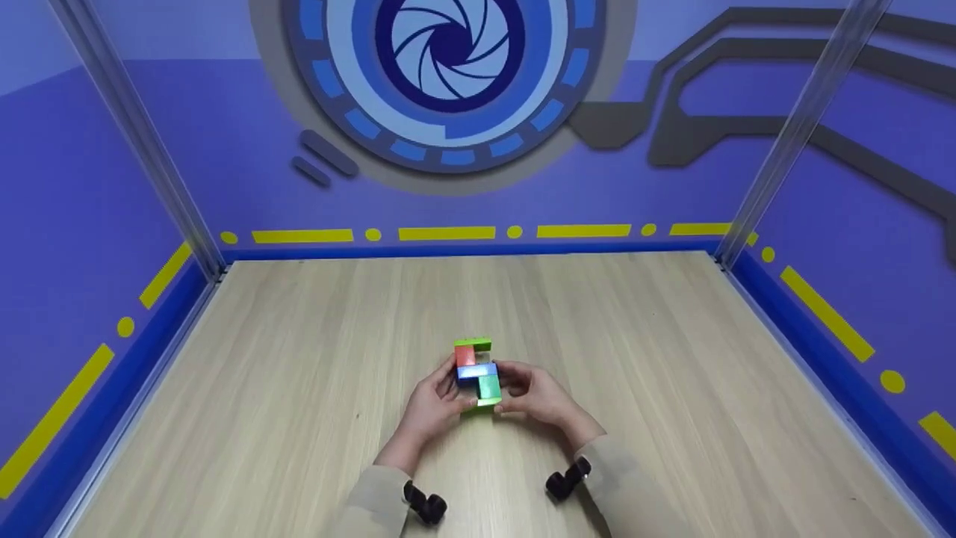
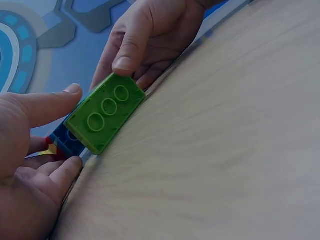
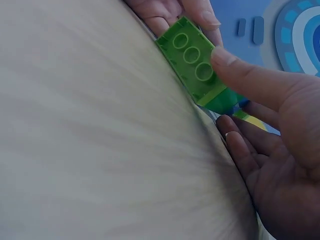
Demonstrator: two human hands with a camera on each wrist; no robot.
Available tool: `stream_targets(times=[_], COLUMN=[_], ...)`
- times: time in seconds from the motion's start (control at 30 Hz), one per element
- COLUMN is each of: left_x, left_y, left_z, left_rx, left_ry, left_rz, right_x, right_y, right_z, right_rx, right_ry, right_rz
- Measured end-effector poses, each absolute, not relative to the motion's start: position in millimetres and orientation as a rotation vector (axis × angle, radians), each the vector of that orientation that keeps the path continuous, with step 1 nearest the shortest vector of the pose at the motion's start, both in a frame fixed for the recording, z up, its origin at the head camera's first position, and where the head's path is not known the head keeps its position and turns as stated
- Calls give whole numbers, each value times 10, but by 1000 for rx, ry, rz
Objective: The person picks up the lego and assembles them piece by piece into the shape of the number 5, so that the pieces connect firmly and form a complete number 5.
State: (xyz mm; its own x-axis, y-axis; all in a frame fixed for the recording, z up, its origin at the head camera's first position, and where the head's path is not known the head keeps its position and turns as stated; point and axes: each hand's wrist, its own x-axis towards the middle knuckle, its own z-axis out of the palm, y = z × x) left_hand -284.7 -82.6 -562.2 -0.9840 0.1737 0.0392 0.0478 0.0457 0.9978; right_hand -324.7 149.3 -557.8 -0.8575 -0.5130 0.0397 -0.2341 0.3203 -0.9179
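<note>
Between the two hands is a small build of toy building bricks, held low over the table's middle. In the head view it runs from a lime brick (image 1: 473,344) at the far end through a red brick (image 1: 464,356), a blue brick (image 1: 476,370) and a green brick (image 1: 489,387) to a near lime brick (image 1: 488,402). The left hand (image 1: 433,407) grips its left side, thumb towards the near end. From the right, the right hand (image 1: 541,396) holds it with thumb and fingers. The near lime brick's underside (image 2: 106,111) shows round tubes in both wrist views.
The wood-grain table (image 1: 336,351) spreads around the hands. Blue printed walls (image 1: 418,202) with yellow dashes enclose its back and sides, joined by clear corner posts (image 1: 803,127). A small black device (image 1: 426,504) sits on each beige sleeve (image 1: 373,504).
</note>
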Motion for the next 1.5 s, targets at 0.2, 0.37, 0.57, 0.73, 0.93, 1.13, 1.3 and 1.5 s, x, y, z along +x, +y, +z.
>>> stream_targets(times=[0.2,0.37,0.57,0.73,0.93,1.13,1.3,1.5], left_x=[-2849,-2849,-2863,-2855,-2831,-2837,-2844,-2842], left_y=[-841,-841,-826,-819,-812,-799,-787,-768], left_z=[-5606,-5614,-5618,-5628,-5623,-5629,-5639,-5635], left_rx=[239,219,192,190,189,175,186,168], left_ry=[2210,2229,2264,2264,2305,2322,2342,2362], left_rz=[2049,2014,2008,2021,1988,1976,1986,1976], right_x=[-3253,-3258,-3250,-3247,-3229,-3229,-3238,-3243], right_y=[1484,1469,1456,1441,1418,1403,1389,1387], right_z=[-5590,-5607,-5603,-5608,-5612,-5609,-5621,-5628], right_rx=[-680,-692,-664,-646,-617,-632,-646,-623], right_ry=[2362,2399,2410,2427,2460,2503,2534,2547], right_rz=[-1533,-1509,-1507,-1492,-1482,-1452,-1420,-1418])
